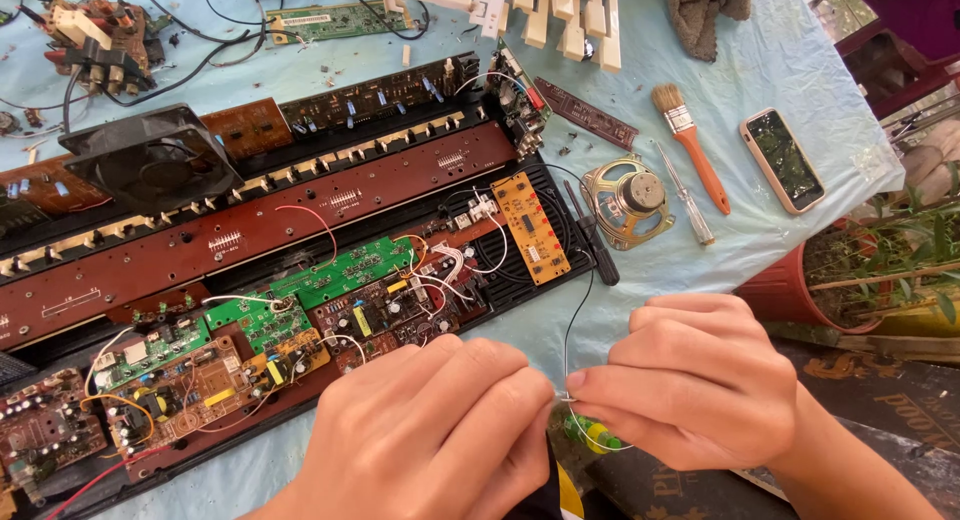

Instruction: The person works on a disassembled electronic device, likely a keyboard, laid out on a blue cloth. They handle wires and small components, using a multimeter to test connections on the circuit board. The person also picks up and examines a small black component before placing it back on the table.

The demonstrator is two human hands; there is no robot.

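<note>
Pale blue cloth covers the desk [800, 70]. At its near edge the left hand [430, 430] and the right hand [690, 380] meet fingertip to fingertip, each grip narrow and pinched on one thin wire [572, 330] that loops up toward the opened black keyboard case [500, 250]. Inside that case lie two green circuit boards [340, 272] and one yellow board [530, 228]. Farther right sit one round speaker [628, 200], one screwdriver [685, 195], one orange-handled brush [690, 145] and one phone [782, 160]. One potted plant [880, 270] stands off the right edge.
</note>
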